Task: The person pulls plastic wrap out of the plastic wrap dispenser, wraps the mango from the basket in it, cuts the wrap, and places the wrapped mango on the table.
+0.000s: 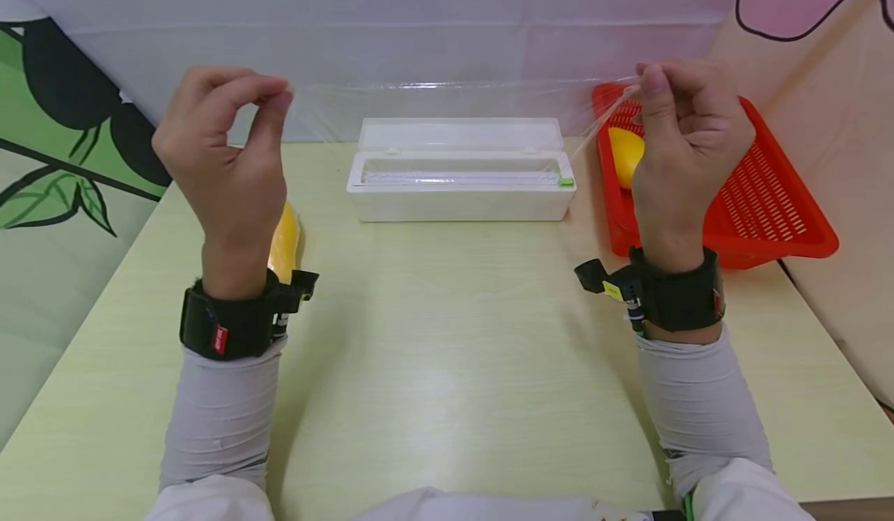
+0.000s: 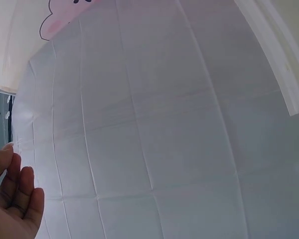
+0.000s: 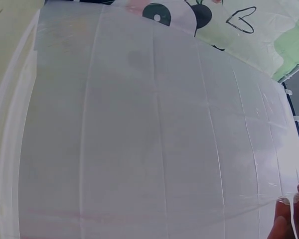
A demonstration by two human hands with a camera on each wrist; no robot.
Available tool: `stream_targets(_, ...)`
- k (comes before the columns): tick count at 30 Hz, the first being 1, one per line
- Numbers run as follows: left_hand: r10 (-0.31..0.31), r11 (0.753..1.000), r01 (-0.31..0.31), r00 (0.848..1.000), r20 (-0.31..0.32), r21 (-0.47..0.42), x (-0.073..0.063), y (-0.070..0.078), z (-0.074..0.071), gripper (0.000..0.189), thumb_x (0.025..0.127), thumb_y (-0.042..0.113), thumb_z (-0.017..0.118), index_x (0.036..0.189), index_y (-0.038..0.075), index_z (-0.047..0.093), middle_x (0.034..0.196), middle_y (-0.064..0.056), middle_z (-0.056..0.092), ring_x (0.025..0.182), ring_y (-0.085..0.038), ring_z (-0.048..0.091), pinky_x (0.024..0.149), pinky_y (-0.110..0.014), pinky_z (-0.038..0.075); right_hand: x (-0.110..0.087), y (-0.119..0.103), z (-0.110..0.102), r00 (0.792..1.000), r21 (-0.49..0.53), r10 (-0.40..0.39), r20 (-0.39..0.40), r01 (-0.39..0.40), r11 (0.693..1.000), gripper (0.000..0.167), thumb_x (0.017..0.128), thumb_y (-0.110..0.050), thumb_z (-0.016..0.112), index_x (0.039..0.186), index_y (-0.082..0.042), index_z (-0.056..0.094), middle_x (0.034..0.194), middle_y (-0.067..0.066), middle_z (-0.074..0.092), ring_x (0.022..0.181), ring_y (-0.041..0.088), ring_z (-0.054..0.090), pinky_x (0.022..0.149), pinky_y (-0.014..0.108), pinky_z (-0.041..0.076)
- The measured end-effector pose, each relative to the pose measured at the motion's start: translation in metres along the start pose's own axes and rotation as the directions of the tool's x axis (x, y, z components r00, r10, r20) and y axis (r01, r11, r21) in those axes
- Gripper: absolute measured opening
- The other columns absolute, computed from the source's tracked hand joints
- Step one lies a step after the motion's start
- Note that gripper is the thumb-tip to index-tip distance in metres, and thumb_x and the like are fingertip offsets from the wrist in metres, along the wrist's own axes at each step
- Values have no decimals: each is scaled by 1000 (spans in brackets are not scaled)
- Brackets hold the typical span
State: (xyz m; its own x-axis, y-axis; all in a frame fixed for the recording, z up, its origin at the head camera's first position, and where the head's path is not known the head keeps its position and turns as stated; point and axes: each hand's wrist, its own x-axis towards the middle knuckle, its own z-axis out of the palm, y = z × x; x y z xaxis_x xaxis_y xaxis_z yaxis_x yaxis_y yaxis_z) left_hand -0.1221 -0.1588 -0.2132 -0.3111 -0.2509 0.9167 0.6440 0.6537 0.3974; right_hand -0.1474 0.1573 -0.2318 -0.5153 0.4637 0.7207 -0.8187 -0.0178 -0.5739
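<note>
Clear cling film (image 1: 433, 98) stretches between both raised hands and runs down toward a white cling film dispenser box (image 1: 461, 205), whose lid (image 1: 461, 133) stands up. My left hand (image 1: 226, 129) pinches one corner of the film between thumb and index finger. At the opposite corner, my right hand (image 1: 687, 129) grips the film, which bunches into a thin strand below the fingers. In the left wrist view the left hand (image 2: 17, 199) shows at the lower left edge; the right wrist view has the right fingers (image 3: 282, 214) at its lower right.
A red plastic basket (image 1: 796, 237) stands at the right, partly behind the right hand, with a yellow rounded object (image 1: 625, 154) inside. Another yellow object (image 1: 284, 241) lies on the table (image 1: 447, 335) behind the left wrist. A pale curtain (image 1: 447, 8) hangs behind the table.
</note>
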Motion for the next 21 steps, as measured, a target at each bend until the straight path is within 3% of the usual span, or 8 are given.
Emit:
stream_targets(12, -4, 1000, 4, 1000, -16, 8, 1, 6, -2, 16, 88, 13, 78, 85, -2, 78, 83, -17, 68, 85, -29, 65, 79, -24, 46, 2, -6, 1, 999, 17, -11, -31, 12, 1000, 12, 91, 15, 60, 86, 10, 70, 79, 5, 67, 71, 19, 57, 72, 23, 49)
stream_targets(21, -3, 1000, 3, 999, -39, 7, 1, 8, -3, 15, 87, 13, 79, 84, -2, 78, 81, -16, 68, 83, -29, 66, 79, -24, 46, 3, -1, -2, 997, -2, -64, -33, 64, 998, 10, 90, 14, 62, 86, 9, 71, 81, 12, 65, 71, 20, 57, 71, 25, 49)
